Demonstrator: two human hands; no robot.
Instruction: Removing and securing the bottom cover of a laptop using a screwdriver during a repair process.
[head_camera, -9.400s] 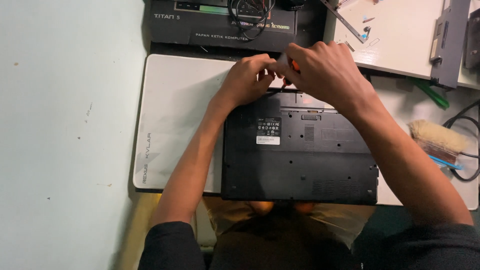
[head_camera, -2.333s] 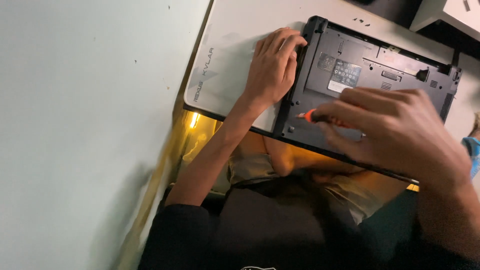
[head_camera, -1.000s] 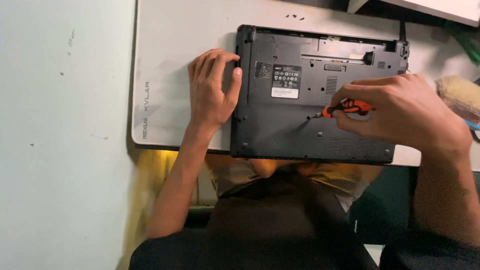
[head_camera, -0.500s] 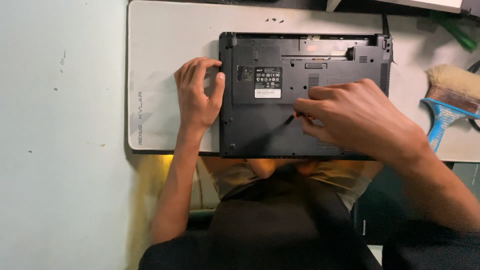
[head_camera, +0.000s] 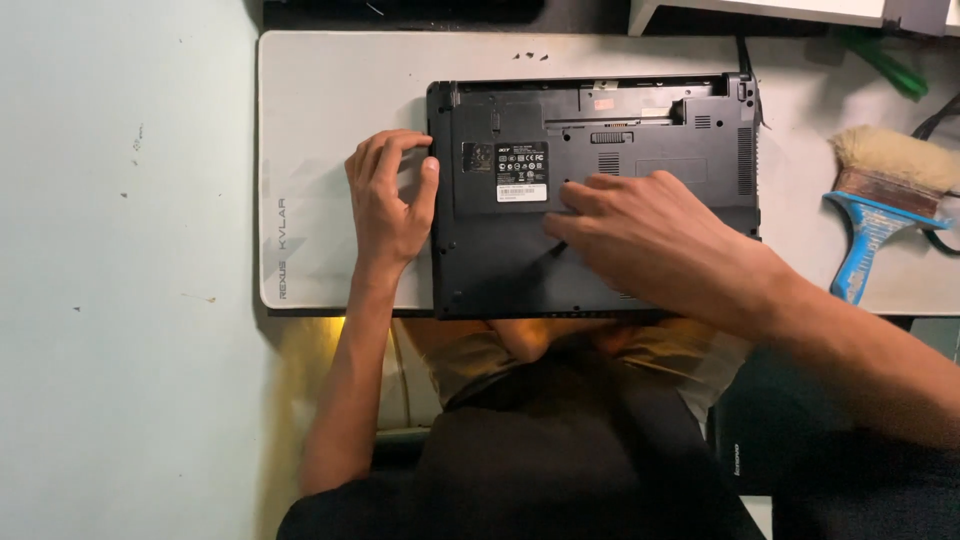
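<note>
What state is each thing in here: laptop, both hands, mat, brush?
Laptop: closed, lying underside up on the mat.
Left hand: resting against the laptop's left edge, holding nothing.
Right hand: palm down on the laptop's underside; whether it grips anything cannot be told.
White mat: flat on the table, under the laptop.
Brush: lying flat at right, untouched.

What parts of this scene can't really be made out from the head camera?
- Whatever the right hand holds: its fingers cover all but a thin dark tip against the upturned laptop.
- Laptop's lower right: under that hand and forearm.
- Green tool: cut off by the top edge.
- Paintbrush: handle end runs off the white mat.
- Left hand rests at the laptop's left edge.
</note>
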